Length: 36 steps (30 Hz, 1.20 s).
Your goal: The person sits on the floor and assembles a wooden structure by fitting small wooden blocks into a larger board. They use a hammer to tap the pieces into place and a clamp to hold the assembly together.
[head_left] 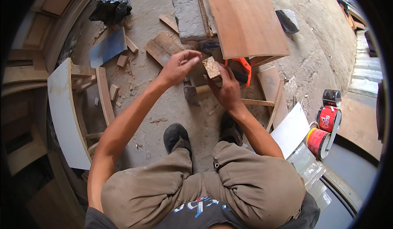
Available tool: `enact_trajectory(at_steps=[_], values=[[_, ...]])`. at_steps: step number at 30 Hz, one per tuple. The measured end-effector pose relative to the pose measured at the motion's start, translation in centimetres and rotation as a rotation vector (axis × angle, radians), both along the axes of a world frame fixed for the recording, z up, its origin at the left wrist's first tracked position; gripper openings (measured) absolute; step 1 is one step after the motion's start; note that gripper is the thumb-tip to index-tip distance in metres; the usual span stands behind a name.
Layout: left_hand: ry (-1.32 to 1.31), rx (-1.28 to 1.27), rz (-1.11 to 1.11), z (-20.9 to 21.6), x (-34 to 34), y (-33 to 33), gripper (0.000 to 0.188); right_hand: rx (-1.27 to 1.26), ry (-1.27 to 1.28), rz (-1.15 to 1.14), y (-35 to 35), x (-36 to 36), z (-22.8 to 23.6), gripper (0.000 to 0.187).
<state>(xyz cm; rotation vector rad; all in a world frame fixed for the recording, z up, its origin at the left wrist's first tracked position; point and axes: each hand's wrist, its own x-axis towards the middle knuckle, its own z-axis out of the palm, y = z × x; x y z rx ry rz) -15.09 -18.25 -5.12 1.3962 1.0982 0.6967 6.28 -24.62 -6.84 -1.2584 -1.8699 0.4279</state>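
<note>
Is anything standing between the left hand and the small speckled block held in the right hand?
Nothing visible does: only a narrow gap separates the left hand from the small speckled block in the right hand. The hammer lies below on the floor, clear of that gap.

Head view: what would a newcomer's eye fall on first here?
Probably the big reddish-brown wooden panel at the top, right of centre, with a bright orange-and-black tool handle showing at its lower edge. Near the middle, the right hand holds a small, rough block, with the left hand raised just to its left. Red cans also stand out at the right.
</note>
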Motion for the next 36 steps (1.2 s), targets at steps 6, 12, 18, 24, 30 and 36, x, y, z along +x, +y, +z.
enact_trajectory(at_steps=[6,12,18,24,30,36], values=[[0.152,0.108,-0.019,3.9,3.3,3.0,0.052,-0.164,0.062,-0.230,0.7,0.2,0.1,0.045],[0.030,-0.156,-0.053,5.8,6.5,3.6,0.054,-0.082,0.000,-0.218,0.9,0.5,0.1,0.044],[-0.209,-0.238,0.028,3.9,6.4,2.1,0.044,0.009,0.079,-0.182,1.5,0.4,-0.2,0.042],[-0.316,-0.265,0.067,3.4,6.8,1.6,0.045,-0.033,0.105,-0.200,1.7,0.3,-0.5,0.042],[-0.337,-0.239,0.106,2.2,6.7,1.5,0.047,-0.073,0.177,-0.166,2.1,0.5,-1.7,0.053],[-0.296,-0.208,0.086,3.0,6.5,1.5,0.049,-0.126,0.109,-0.155,1.4,0.5,-1.0,0.063]])
